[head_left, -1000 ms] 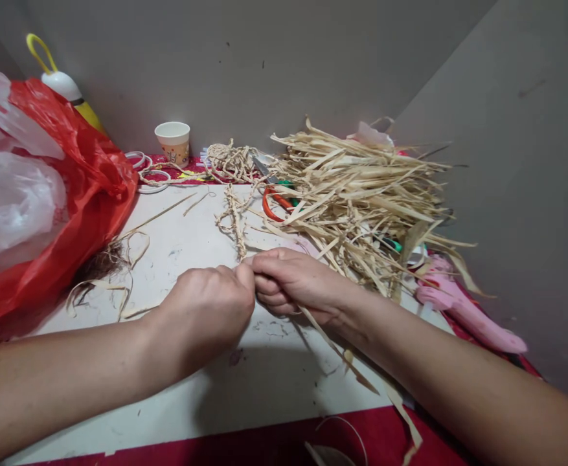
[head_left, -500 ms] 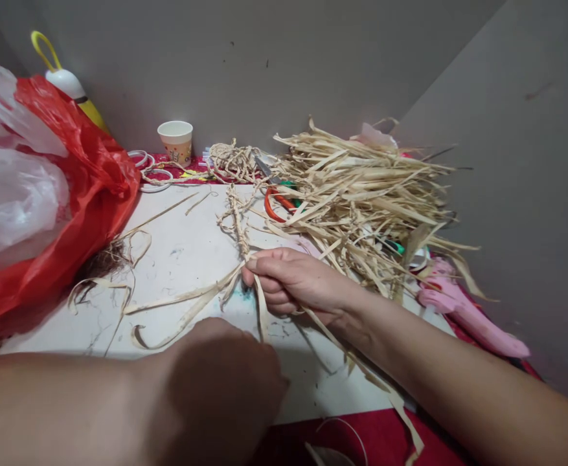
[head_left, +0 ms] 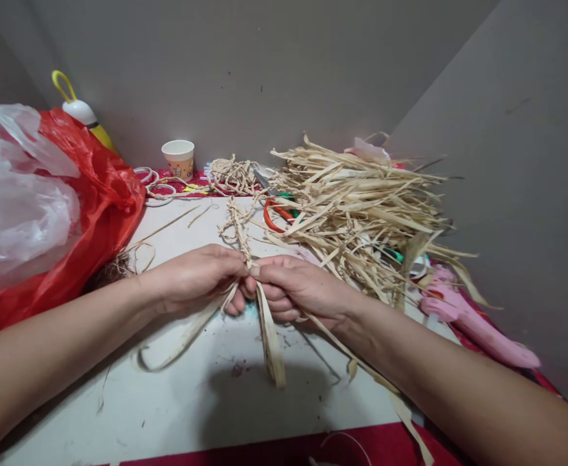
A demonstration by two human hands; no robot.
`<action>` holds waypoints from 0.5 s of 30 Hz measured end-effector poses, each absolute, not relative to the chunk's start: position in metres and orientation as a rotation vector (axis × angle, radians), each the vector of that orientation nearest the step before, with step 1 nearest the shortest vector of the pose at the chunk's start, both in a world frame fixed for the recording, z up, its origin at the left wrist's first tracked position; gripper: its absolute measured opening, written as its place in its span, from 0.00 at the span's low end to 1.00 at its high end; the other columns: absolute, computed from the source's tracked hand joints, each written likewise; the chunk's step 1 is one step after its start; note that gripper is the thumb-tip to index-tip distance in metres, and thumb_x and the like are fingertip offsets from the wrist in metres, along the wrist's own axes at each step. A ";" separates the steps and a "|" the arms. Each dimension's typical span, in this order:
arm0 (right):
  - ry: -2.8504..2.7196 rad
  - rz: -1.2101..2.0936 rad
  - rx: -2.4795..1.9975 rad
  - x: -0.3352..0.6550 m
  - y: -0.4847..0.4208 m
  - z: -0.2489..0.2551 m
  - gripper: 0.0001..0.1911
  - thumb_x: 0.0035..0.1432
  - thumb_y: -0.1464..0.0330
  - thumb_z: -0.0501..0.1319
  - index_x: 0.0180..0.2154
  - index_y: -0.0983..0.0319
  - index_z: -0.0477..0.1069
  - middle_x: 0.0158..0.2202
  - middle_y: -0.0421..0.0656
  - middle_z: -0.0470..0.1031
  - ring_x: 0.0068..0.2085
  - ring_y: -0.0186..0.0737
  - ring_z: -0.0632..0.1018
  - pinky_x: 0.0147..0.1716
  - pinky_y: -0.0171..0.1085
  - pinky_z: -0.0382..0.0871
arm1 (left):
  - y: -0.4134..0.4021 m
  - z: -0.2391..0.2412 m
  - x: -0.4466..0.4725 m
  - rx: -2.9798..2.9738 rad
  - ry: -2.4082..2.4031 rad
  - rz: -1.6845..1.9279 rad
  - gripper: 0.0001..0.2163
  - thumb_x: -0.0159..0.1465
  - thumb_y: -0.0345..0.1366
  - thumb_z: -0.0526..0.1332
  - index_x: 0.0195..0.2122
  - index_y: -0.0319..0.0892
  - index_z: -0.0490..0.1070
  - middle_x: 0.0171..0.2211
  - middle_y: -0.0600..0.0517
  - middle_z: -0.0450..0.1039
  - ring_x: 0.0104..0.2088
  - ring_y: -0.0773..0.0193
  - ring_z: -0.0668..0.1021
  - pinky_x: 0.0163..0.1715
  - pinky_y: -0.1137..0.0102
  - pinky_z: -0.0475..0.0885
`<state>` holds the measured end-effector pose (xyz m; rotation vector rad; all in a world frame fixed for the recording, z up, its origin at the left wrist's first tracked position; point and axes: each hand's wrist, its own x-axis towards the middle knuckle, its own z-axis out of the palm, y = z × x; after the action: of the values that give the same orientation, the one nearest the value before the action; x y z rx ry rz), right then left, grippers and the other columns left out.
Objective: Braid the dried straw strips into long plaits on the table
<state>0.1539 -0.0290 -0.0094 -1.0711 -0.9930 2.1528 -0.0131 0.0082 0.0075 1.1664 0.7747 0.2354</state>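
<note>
A braid of dry straw-coloured leaf strips (head_left: 238,226) lies over the white board, its near end between my two hands. My left hand (head_left: 210,272) pinches strips at the braid's end. Pressed up beside it, my right hand (head_left: 296,285) is also closed on strips there, thumb on top. One loose flat strip (head_left: 269,336) hangs down toward me between the hands. Another strip (head_left: 186,340) curls out below my left hand, and a long one trails under my right forearm to the board's front edge.
A heap of dry strips (head_left: 361,200) lies at the back right, with orange-handled scissors (head_left: 272,217) by it. Nearby are a pink glue gun (head_left: 478,323), a paper cup (head_left: 179,158), coiled cord (head_left: 235,175), a red plastic bag (head_left: 111,200) and a yellow-and-white bottle (head_left: 82,115).
My left hand has moved up and away from me to the braid's end and now pinches strips beside my right hand. My right hand keeps its hold. The view has tilted slightly.
</note>
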 end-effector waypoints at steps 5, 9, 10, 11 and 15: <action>-1.040 2.139 -1.114 0.156 -0.028 -0.009 0.09 0.55 0.68 0.56 0.24 0.64 0.62 0.12 0.28 0.47 0.14 0.22 0.45 0.10 0.23 0.40 | 0.007 0.010 -0.011 1.218 0.850 0.231 0.06 0.55 0.29 0.54 0.23 0.37 0.67 0.15 0.60 0.52 0.15 0.76 0.52 0.13 0.77 0.45; -1.149 2.137 -1.142 0.160 -0.028 -0.012 0.09 0.58 0.68 0.53 0.26 0.63 0.63 0.13 0.28 0.48 0.13 0.23 0.45 0.10 0.24 0.40 | 0.011 0.010 -0.012 1.384 0.885 0.240 0.07 0.54 0.28 0.54 0.23 0.37 0.69 0.13 0.60 0.54 0.15 0.75 0.54 0.15 0.76 0.49; -1.186 2.125 -1.151 0.161 -0.027 -0.013 0.10 0.59 0.67 0.53 0.26 0.63 0.63 0.13 0.29 0.48 0.13 0.23 0.46 0.10 0.24 0.41 | 0.012 0.010 -0.012 1.426 0.903 0.246 0.07 0.55 0.29 0.54 0.23 0.37 0.70 0.14 0.59 0.57 0.15 0.75 0.56 0.16 0.76 0.51; -1.232 2.102 -1.165 0.162 -0.027 -0.014 0.10 0.59 0.67 0.53 0.26 0.63 0.63 0.13 0.29 0.48 0.13 0.24 0.46 0.10 0.25 0.41 | 0.012 0.009 -0.013 1.465 0.920 0.251 0.07 0.55 0.30 0.55 0.24 0.37 0.71 0.14 0.59 0.59 0.16 0.74 0.58 0.17 0.76 0.53; -1.563 1.844 -1.309 0.164 -0.026 -0.013 0.11 0.60 0.66 0.53 0.28 0.63 0.66 0.12 0.30 0.49 0.14 0.25 0.50 0.12 0.27 0.42 | 0.012 0.008 -0.013 1.545 0.923 0.252 0.08 0.56 0.33 0.56 0.22 0.38 0.70 0.17 0.57 0.62 0.19 0.72 0.62 0.20 0.75 0.57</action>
<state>0.1640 -0.0262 -0.0126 -1.3089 -1.5626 1.8436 -0.0127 0.0116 0.0080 1.5453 0.9228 0.2516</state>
